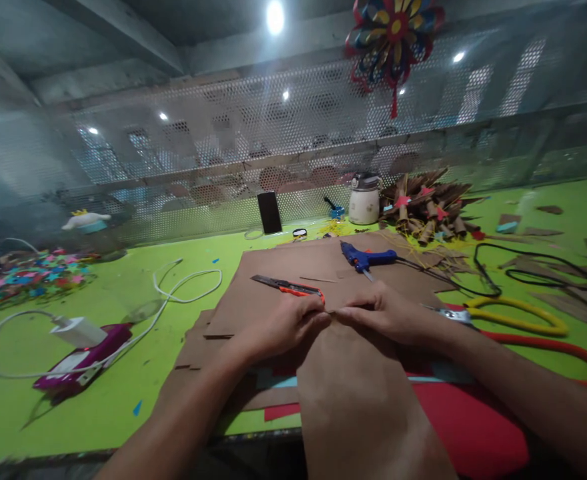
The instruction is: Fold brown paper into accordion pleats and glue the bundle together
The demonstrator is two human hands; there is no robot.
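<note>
A long strip of brown kraft paper point(356, 400) hangs from between my hands over the table's front edge. My left hand point(296, 323) pinches the strip's far end from the left. From the right, my right hand point(376, 313) pinches the same end, fingertips close to the left ones. What the far edge looks like under the fingers is mostly hidden. Just beyond my left hand lies an orange utility knife point(293, 288) with its blade out. A blue glue gun point(366, 258) rests on brown cardboard sheets point(253, 267) past my right hand.
Large scissors with yellow and red handles point(518, 317) lie by my right forearm. At left are a purple power strip point(86, 360) and a white cable point(173, 293). Behind stand a white jar point(364, 203), a dark phone-like slab point(269, 213) and rolled brown paper pieces point(428, 210).
</note>
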